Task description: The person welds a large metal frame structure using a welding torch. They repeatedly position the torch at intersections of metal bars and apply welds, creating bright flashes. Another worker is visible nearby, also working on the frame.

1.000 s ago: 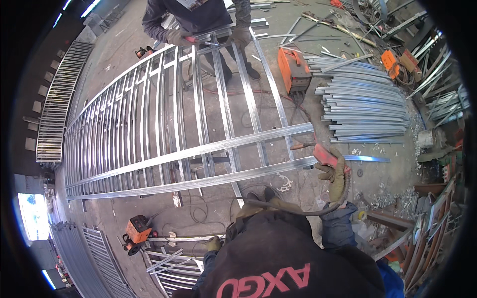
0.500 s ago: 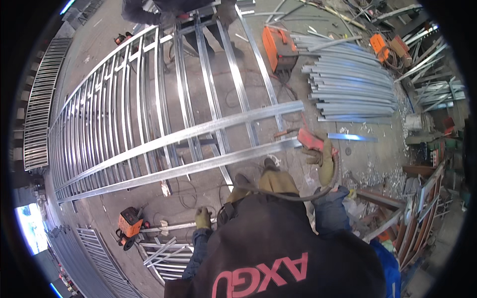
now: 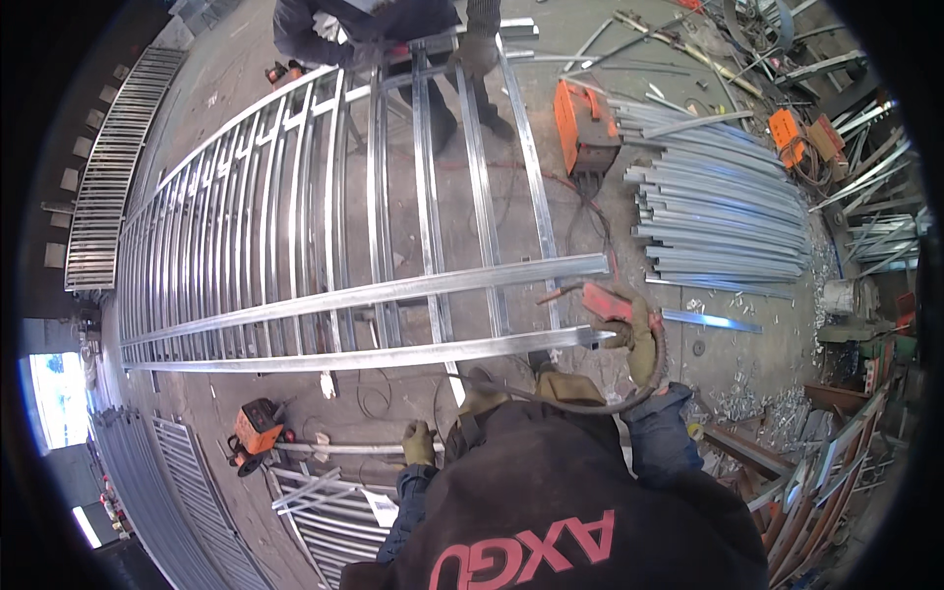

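Evidently, the metal frame (image 3: 381, 216) is well advanced: its crossbars are set out in a row from the far edge to the near edge, where 2 long rails run side by side. What is left, in my judgement, is joining at the near right corner; no arc glows there.

At that corner, the right hand (image 3: 644, 341), gloved, is wrapped around a red welding torch (image 3: 607, 301), its tip between the rails' right ends. The torch cable (image 3: 657, 366) loops back toward the lap. The left hand (image 3: 419, 444) is gloved and curled, well apart from the frame's near edge; whether it grips anything I cannot tell. At the far edge, 1 co-worker (image 3: 393, 22) stands over the bars.

As for containers, I make out none with parts inside: the loose tubes (image 3: 723, 216) lie stacked on bare floor beyond the frame's right edge, beside an orange machine (image 3: 586, 128).
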A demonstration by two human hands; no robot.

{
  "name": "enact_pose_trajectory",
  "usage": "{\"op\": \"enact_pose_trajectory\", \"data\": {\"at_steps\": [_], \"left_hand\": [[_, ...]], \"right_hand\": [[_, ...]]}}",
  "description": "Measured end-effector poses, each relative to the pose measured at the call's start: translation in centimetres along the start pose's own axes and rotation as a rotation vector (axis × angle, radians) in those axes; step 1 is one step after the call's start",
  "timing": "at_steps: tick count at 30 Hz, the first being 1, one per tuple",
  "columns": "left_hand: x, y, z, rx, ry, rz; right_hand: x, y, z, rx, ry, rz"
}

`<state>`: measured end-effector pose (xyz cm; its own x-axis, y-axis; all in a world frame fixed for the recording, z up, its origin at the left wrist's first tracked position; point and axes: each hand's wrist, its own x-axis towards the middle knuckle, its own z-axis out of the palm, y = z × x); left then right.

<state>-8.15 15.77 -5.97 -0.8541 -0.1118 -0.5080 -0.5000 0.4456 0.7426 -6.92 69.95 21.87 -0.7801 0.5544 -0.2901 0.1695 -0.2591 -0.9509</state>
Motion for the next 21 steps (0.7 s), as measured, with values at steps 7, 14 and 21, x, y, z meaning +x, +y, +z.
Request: {"op": "enact_pose_trajectory", "data": {"at_steps": [7, 14, 21], "left_hand": [[-4.4, 7.0, 2.4, -0.062, 0.021, -0.325], [-10.1, 6.4, 1.0, -0.137, 0.137, -0.508], [-12.7, 7.0, 2.1, -0.162, 0.111, -0.523]], "right_hand": [[2.4, 3.4, -1.8, 0.044, -0.096, 0.133], [4.1, 6.0, -1.2, 0.207, -0.21, 0.25], [5.9, 7.7, -1.1, 0.251, -0.233, 0.338]]}}
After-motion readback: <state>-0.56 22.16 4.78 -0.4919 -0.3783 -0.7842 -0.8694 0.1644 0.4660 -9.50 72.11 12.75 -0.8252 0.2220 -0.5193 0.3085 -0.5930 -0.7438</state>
